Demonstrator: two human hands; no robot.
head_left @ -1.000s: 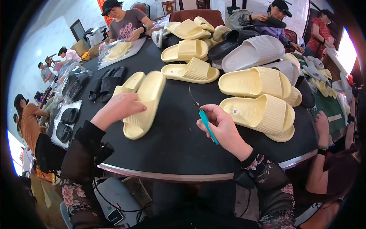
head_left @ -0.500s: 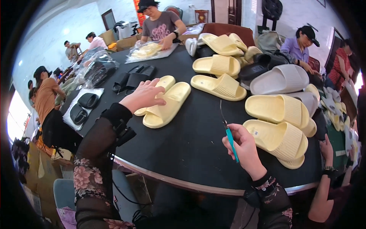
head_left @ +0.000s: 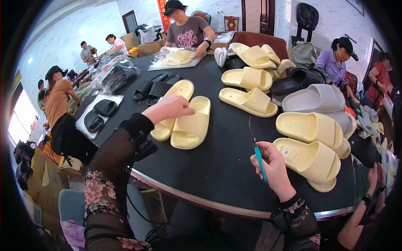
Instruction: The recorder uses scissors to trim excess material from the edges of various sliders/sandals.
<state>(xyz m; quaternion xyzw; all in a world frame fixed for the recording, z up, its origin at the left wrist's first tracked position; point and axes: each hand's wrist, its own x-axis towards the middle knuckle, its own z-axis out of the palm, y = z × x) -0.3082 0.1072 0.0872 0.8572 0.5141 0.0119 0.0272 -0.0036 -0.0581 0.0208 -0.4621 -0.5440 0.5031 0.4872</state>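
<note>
My left hand (head_left: 171, 107) is over a pair of pale yellow slides, its fingers curled against the straps and partly hidden. The right slide (head_left: 190, 134) lies toe up beside the left slide (head_left: 181, 89), which is partly covered by my hand. In my right hand (head_left: 271, 166) is a slim tool with a teal handle (head_left: 260, 164) and a thin, dark, slightly curved tip pointing away from me. Right of that hand lies a stack of yellow slides (head_left: 312, 159). More yellow slides (head_left: 249, 101) lie beyond the tool's tip.
Black slides (head_left: 157, 88) and a bagged black pair (head_left: 100, 115) lie at the left of the black table (head_left: 222, 175). Grey slides (head_left: 314, 98) are heaped at the right. Across the table a person (head_left: 190, 35) handles bagged yellow slides (head_left: 178, 57). Another person's hands (head_left: 372, 180) are at the right edge.
My left hand's spread fingers have curled in over the slides, which now sit a little further apart at the near and far ends. My right hand keeps the tool. The view has shifted slightly.
</note>
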